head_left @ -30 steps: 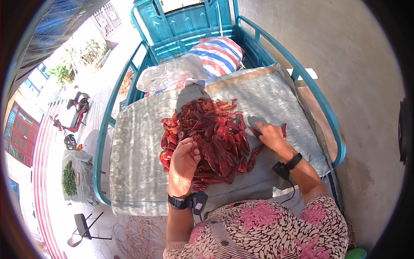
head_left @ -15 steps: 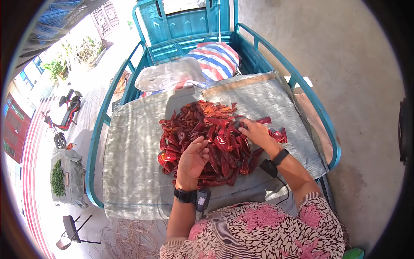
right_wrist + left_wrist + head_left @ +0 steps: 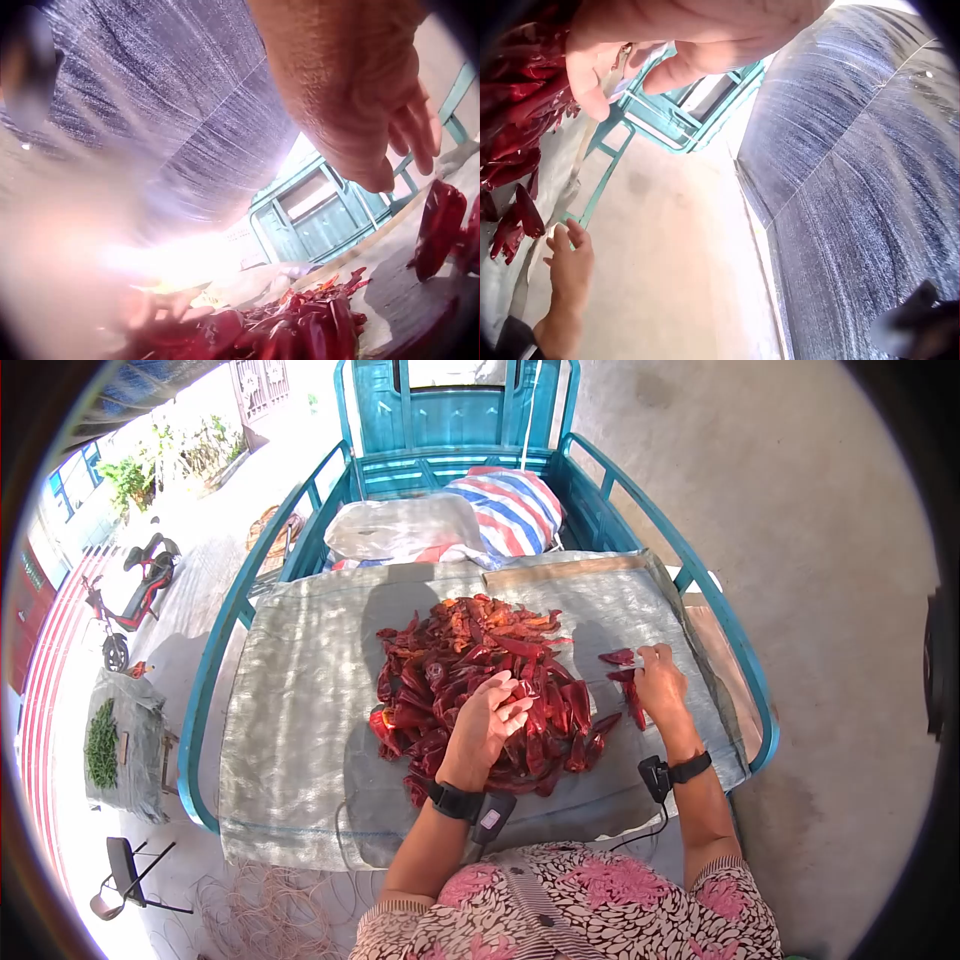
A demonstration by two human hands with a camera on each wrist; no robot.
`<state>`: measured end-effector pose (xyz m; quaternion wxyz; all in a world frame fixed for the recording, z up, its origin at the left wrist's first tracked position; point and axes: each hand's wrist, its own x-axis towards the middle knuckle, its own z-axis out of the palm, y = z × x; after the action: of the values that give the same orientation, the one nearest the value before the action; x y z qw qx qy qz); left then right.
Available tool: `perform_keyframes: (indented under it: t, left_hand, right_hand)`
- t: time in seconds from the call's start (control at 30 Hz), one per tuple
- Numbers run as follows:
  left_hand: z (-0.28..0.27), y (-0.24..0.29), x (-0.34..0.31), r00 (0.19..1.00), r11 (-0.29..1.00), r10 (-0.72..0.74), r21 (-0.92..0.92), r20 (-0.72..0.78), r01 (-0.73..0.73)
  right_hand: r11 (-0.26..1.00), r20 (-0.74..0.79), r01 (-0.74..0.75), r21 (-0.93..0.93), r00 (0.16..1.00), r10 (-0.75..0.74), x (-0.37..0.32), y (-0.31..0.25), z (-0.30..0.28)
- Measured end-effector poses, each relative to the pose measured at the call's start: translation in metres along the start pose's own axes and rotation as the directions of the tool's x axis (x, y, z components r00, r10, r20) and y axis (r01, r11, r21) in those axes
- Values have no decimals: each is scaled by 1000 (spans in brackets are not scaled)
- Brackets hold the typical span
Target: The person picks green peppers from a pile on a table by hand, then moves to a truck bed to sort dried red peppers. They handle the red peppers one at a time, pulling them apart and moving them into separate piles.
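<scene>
A heap of dried red chili peppers [image 3: 450, 660] lies on a grey woven sheet [image 3: 300, 690]. My left hand [image 3: 482, 728] hovers over the near part of the heap, its fingers loosely bent and holding nothing. To the right, my right hand [image 3: 660, 682] is beside a few separate chili peppers [image 3: 632, 695], with shadow falling over the sheet between them and the heap. In the right wrist view its relaxed fingers hang just above a glossy chili pepper [image 3: 439, 229]. The left wrist view also shows the right hand [image 3: 570, 262] with fingers spread and empty.
The sheet covers the rear of a blue cart bed with side rails [image 3: 735, 640]. Behind it are a striped bag [image 3: 510, 510] and a pale plastic sack [image 3: 400, 528]. Leftward stand a scooter [image 3: 140, 590], a covered stand with green produce [image 3: 102, 745] and a folding chair [image 3: 125, 870].
My right hand went from the loose chili peppers to the heap's right edge, then back right to the loose ones. My left hand shifted right over the heap. The head view tilted slightly.
</scene>
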<state>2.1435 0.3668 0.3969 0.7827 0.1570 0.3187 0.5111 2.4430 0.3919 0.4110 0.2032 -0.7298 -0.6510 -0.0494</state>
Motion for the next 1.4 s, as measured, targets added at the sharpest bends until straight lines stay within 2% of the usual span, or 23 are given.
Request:
perform_keyframes:
  t: [0.03,0.07,0.17,0.23,0.33,0.43,0.5,0.57,0.7,0.8,0.9,0.93,1.03,1.13,1.2,1.23,1.27,1.3,1.33,1.37,1.4]
  left_hand:
    - [0,-2,2,1000,1000,-3,-10,13,4]
    - [-3,-6,5,1000,1000,-5,-19,27,5]
    - [-9,-13,12,999,1000,-21,7,29,21]
    - [-13,-13,12,999,998,-33,62,5,33]
    - [-31,-24,25,1000,997,-19,72,13,18]
    - [-25,-23,19,1000,996,-19,90,-14,20]
    - [-23,-20,17,999,994,-38,104,-33,42]
    - [-24,-17,17,999,994,-42,103,-35,45]
    - [-28,-3,7,996,995,-75,55,-42,78]
    - [-37,2,5,999,998,-39,53,-25,41]
    - [-34,2,1,996,997,40,72,-73,-35]
    - [-33,4,1,995,995,59,80,-75,-53]
    - [-37,2,-1,993,989,93,121,-69,-84]
    - [-36,0,-6,990,981,135,147,-45,-127]
    - [-36,-3,-8,986,977,160,145,-34,-154]
    - [-34,-4,-11,977,950,212,233,-1,-205]
    - [-30,-4,-15,965,912,259,319,35,-256]
    - [-24,-4,-20,951,864,300,401,74,-304]
    - [-12,3,-22,988,942,155,300,10,-151]
    - [-10,6,-22,992,942,115,311,49,-125]
    - [-10,8,-23,994,941,71,324,87,-95]
  right_hand:
    - [999,-48,-11,-44,999,9,0,-2,1]
    - [999,-46,37,23,998,-35,5,-5,8]
    - [967,263,79,242,954,-144,18,-34,30]
    - [920,263,92,381,943,-203,30,-52,62]
    - [903,109,283,324,937,-333,42,-70,106]
    - [901,140,325,287,916,-375,45,-81,119]
    - [908,150,280,313,929,-338,45,-86,108]
    - [932,176,197,304,950,-258,35,-98,75]
    - [947,-33,247,205,969,-246,21,-58,47]
    - [977,-43,54,204,998,-46,12,-30,27]
    - [993,-167,-15,121,985,36,3,-25,28]
    - [996,-55,-4,91,998,9,3,-23,35]
    - [950,-17,134,281,991,-134,3,-35,68]
    - [922,125,125,366,975,-182,17,-51,91]
    - [940,236,61,336,961,-147,23,-57,106]
    - [948,291,34,316,948,-131,26,-58,110]
    - [906,249,83,416,947,-201,26,-56,113]
    - [923,208,126,364,955,-213,26,-58,109]
    - [936,169,165,310,959,-225,24,-63,99]
    - [946,132,199,254,962,-238,23,-66,90]
    - [934,2,259,246,964,-268,22,-67,83]
